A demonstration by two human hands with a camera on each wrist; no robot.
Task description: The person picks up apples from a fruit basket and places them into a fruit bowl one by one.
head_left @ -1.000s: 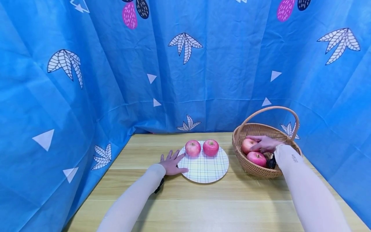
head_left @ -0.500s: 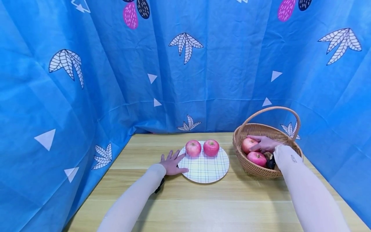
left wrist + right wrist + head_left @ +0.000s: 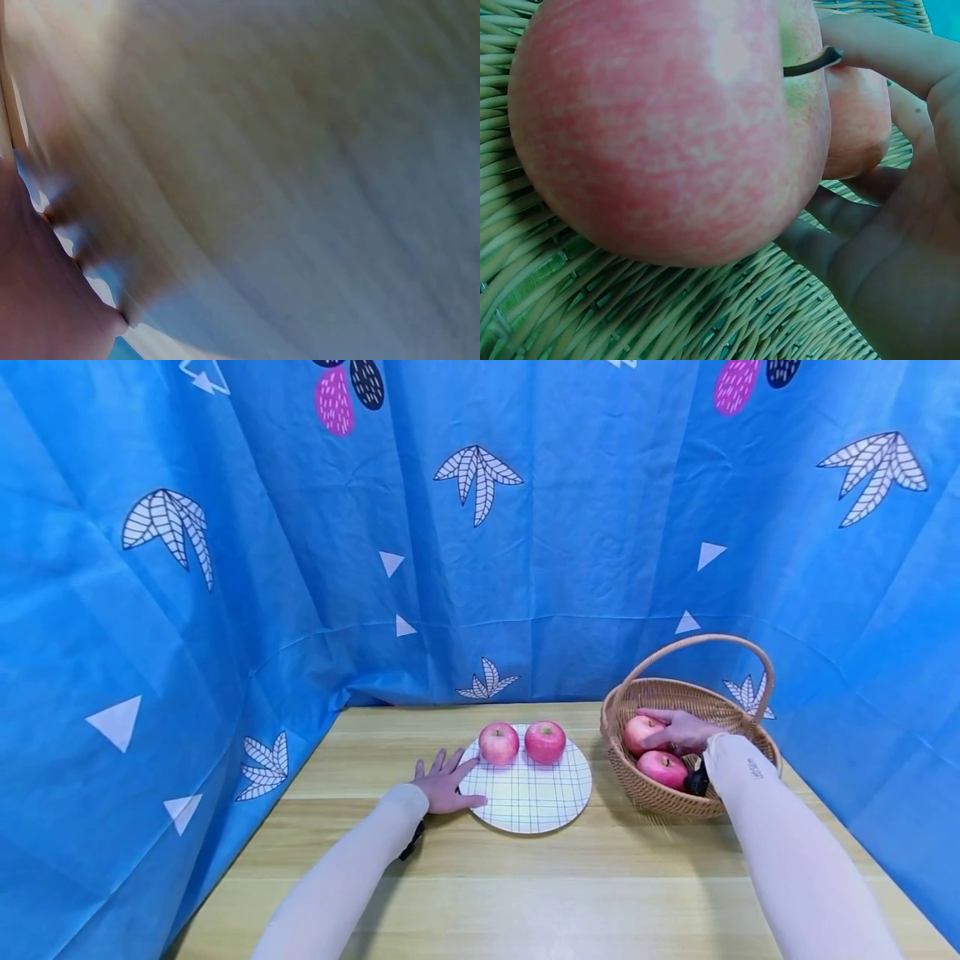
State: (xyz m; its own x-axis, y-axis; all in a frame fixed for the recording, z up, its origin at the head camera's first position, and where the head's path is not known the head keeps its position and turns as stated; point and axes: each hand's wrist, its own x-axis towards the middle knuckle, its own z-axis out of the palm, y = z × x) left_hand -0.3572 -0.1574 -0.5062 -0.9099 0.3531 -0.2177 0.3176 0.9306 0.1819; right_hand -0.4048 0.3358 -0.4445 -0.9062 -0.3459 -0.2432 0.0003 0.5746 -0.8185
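In the head view, my left hand (image 3: 446, 785) lies with fingers spread at the left edge of a round checked plate (image 3: 532, 802). On the plate's far part sit two red apples, a left one (image 3: 498, 744) and a right one (image 3: 545, 742). My right hand (image 3: 684, 732) reaches into a wicker basket (image 3: 675, 806) and grips the farther apple (image 3: 637, 733) there. A nearer apple (image 3: 663, 769) lies beside it. The right wrist view has this nearer apple (image 3: 667, 127) large in front, partly hiding the gripped apple (image 3: 859, 120) and my fingers.
The basket's arched handle (image 3: 701, 637) rises over its opening, behind my right hand. Beneath everything is a wooden table (image 3: 555, 902). A blue patterned curtain (image 3: 585, 527) encloses the back and both sides. The left wrist view is mostly blurred tabletop (image 3: 285, 165).
Almost nothing differs. The head view has shifted slightly, and both hands keep their places, the right one still in the basket.
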